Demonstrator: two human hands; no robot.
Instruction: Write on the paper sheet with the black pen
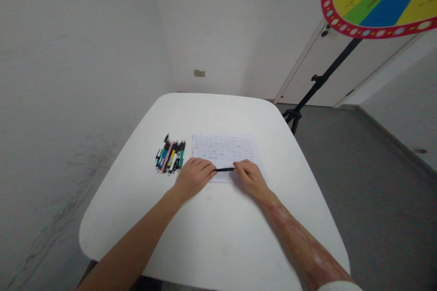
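A black pen (225, 169) lies crosswise between my two hands, above the lower part of a sheet of paper (221, 145) covered in handwritten lines. My left hand (194, 175) pinches the pen's left end, its palm resting near the paper's lower left corner. At the other end, the fingers of my right hand (251, 177) are closed on the pen's tip. Just left of my left hand is a group of several pens (170, 157) in black, green, blue, pink and yellow, laid roughly side by side.
The white table (218, 236) has rounded corners and stands close to the walls. A colourful prize wheel (378, 0) on a black tripod stand (317, 84) rises beyond its right side. Behind the stand is a white door (314, 72). Grey floor (368, 191) runs along the right.
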